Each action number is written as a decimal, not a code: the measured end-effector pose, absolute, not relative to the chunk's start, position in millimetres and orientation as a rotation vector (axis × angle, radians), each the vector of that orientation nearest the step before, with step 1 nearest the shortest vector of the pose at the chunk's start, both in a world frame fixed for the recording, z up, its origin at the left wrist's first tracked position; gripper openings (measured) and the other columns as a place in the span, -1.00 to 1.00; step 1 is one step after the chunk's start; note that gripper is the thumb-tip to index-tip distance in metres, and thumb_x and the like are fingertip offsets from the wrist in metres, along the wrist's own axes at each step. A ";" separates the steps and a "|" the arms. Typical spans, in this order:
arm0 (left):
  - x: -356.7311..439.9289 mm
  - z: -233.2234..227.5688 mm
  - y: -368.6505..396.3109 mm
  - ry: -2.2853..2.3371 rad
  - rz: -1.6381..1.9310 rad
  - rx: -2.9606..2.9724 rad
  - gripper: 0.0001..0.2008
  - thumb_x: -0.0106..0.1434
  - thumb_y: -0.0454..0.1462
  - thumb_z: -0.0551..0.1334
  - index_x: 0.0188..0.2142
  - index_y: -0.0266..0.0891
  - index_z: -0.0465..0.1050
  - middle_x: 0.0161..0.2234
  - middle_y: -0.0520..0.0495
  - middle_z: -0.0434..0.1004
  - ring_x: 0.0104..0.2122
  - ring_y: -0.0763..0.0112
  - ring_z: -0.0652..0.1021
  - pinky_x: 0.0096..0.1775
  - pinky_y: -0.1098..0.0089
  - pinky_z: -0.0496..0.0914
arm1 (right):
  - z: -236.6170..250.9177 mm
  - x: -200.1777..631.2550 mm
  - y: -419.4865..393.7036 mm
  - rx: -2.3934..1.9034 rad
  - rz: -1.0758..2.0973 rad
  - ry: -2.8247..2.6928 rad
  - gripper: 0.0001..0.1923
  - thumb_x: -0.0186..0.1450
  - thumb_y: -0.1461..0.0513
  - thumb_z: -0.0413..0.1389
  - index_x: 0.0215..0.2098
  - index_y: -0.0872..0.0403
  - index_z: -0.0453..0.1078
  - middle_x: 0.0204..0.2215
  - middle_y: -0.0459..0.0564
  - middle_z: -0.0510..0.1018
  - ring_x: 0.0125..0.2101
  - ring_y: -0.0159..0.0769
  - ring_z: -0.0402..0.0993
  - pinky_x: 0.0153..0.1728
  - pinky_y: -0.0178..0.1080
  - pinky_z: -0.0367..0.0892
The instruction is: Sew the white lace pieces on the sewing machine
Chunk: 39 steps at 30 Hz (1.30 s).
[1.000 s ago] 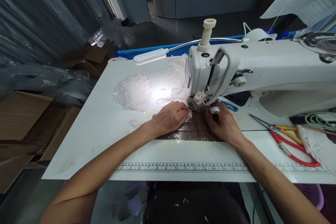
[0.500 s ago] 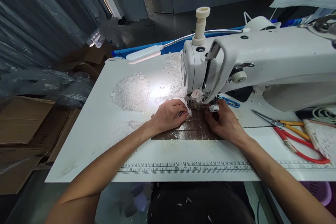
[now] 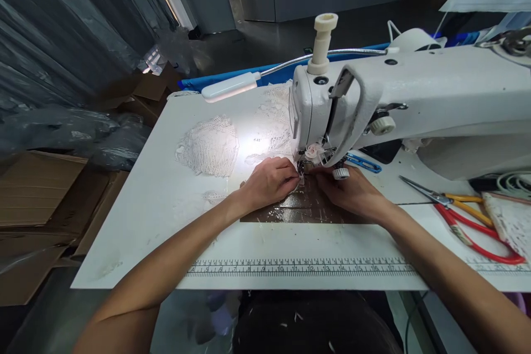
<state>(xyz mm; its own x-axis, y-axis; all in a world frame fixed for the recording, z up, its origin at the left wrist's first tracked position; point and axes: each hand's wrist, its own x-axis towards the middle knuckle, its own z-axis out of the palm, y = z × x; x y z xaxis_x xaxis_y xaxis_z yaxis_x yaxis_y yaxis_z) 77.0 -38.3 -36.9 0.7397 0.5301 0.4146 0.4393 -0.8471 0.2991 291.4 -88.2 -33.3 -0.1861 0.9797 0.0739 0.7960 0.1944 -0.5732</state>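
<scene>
Fingers of the right hand (image 3: 350, 192) have slid in closer to the needle and now pinch the small lace piece (image 3: 299, 181) together with the left hand (image 3: 269, 182). Both hands press it flat on the brown patch (image 3: 307, 207) under the sewing machine (image 3: 373, 105), so the lace looks lined up for stitching.

Small white lace piece (image 3: 299, 181) lies flat under the sewing machine's needle (image 3: 306, 166)

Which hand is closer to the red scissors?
The right hand. It rests by the needle of the sewing machine, with the red scissors off to its right on the table. The left hand sits farther away, left of the needle.
</scene>
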 end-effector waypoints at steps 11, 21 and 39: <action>72.4 -38.5 -40.0 0.639 0.688 3.037 -0.80 0.38 -0.30 0.11 -0.32 -0.27 0.47 -0.29 -0.07 0.54 -0.35 0.42 0.47 -0.26 0.33 0.31 | -46.1 287.2 -101.9 -1.542 0.262 -2.258 -0.65 0.36 0.15 0.00 0.06 -0.13 0.45 -0.08 0.03 0.52 -0.36 -0.26 0.52 -0.42 -0.26 0.36; 64.9 -42.0 -39.8 0.515 0.692 3.035 -0.86 0.34 -0.30 0.14 -0.24 -0.26 0.47 -0.18 -0.10 0.55 -0.29 0.36 0.48 -0.20 0.29 0.34 | -46.5 294.2 -99.2 -1.452 0.565 -2.079 -0.65 0.36 0.20 -0.02 0.05 -0.09 0.45 -0.10 0.02 0.55 -0.23 -0.22 0.53 -0.25 -0.21 0.42; 65.2 -44.7 -43.1 0.525 0.738 3.075 -0.85 0.34 -0.31 0.11 -0.25 -0.27 0.45 -0.18 -0.13 0.54 -0.32 0.36 0.45 -0.20 0.25 0.35 | -48.1 290.7 -103.3 -1.374 0.189 -2.352 -0.62 0.30 0.24 0.00 0.03 -0.09 0.48 -0.14 0.07 0.51 -0.29 -0.22 0.46 -0.42 -0.24 0.37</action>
<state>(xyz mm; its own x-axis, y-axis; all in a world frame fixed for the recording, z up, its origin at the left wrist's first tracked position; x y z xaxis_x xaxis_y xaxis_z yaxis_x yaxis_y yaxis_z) 65.2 -43.1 -44.7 0.8405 0.2993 0.4516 0.3289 -0.9443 0.0138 290.7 -103.3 -48.1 -0.4315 0.8583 0.2778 0.8030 0.5057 -0.3153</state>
